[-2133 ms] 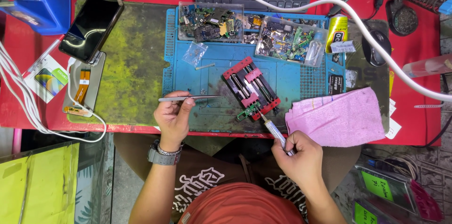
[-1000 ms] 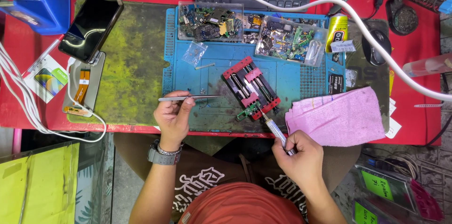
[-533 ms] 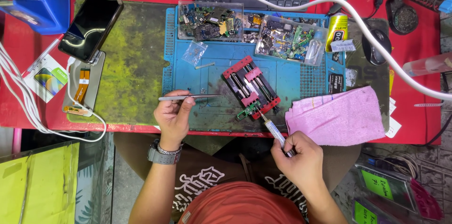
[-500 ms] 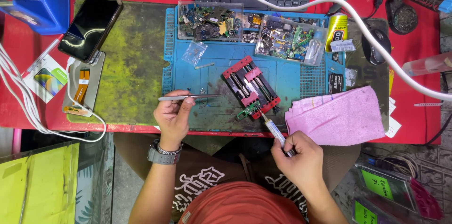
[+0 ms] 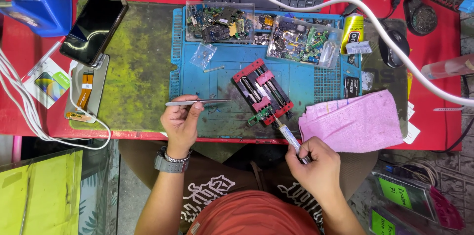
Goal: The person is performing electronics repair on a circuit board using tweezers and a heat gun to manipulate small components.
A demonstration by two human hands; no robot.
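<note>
Steel tweezers (image 5: 197, 102) lengthwise left-right, tips right.

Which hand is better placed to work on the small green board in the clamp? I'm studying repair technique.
Probably the right hand: its syringe tip already sits beside the green board in the red clamp. The left hand holds tweezers pointing short of it.

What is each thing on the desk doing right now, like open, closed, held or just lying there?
Left hand: grip closed on the tweezers.
Tweezers: held level, tips on the blue mat.
Right hand: grip closed on the syringe.
Syringe: tilted, tip at the green circuit board.
Green circuit board: clamped in the red holder.
Red holder: flat on the mat.
Pink cloth: folded, lying flat.
Phone: screen dark.
</note>
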